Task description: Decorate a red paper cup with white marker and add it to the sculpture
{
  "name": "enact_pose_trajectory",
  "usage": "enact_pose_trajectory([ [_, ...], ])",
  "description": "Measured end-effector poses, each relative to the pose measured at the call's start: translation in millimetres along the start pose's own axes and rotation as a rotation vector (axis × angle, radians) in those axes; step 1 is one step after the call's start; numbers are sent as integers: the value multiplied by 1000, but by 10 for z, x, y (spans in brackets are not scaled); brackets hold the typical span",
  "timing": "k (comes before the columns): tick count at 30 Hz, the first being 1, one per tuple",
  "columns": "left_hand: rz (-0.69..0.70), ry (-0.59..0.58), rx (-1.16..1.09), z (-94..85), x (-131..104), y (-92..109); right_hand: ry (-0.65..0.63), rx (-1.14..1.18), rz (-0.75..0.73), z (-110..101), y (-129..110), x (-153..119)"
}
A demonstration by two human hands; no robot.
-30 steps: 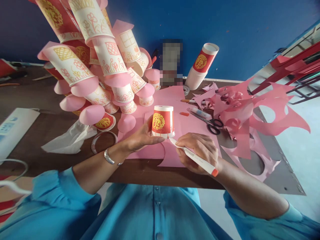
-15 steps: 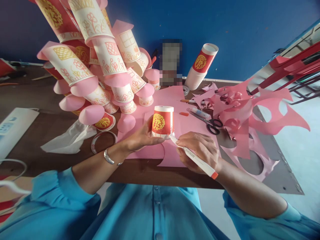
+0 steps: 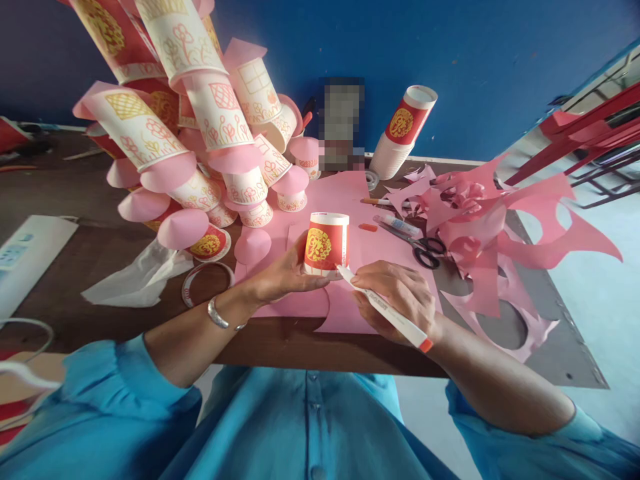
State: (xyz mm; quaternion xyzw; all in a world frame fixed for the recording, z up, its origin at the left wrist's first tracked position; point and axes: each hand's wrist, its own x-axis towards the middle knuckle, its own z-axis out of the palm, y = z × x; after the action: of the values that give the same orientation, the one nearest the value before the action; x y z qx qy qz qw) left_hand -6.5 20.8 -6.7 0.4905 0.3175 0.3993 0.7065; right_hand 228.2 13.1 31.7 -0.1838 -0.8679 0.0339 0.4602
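A red and white paper cup (image 3: 327, 243) with a gold emblem is held over the pink paper by my left hand (image 3: 285, 273), its fingers behind and beneath the cup. My right hand (image 3: 397, 297) is closed round a white marker (image 3: 395, 319) with an orange end. The marker's tip meets the cup's lower white band at the right, where short reddish strokes show. An orange cap (image 3: 369, 227) lies on the pink paper (image 3: 345, 190) beyond my right hand. Black-handled scissors (image 3: 427, 251) and a small clear tube (image 3: 397, 225) rest near it.
At the left rises a tower of decorated paper cups (image 3: 220, 110) with pink paper cones. A stack of cups (image 3: 393, 153) stands by the blue wall. Cut pink scraps (image 3: 475, 247) spread over the right side. A cup ring (image 3: 187, 287) and crumpled white tissue (image 3: 137, 277) lie left.
The cup has turned slightly, so its gold emblem sits a little further right. The marker and my right hand have shifted slightly, with the tip still at the cup's lower band.
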Motion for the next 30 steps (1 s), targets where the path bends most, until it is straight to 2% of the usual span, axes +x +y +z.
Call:
enact_pose_trajectory([
  [13, 3, -30, -25, -40, 1, -53, -15, -51, 22, -16, -20, -1],
  [23, 48, -19, -19, 12, 7, 0, -22, -18, 17, -19, -23, -9],
  [30, 40, 34, 18, -33, 0, -50, 68, -38, -8, -32, -10, -11],
])
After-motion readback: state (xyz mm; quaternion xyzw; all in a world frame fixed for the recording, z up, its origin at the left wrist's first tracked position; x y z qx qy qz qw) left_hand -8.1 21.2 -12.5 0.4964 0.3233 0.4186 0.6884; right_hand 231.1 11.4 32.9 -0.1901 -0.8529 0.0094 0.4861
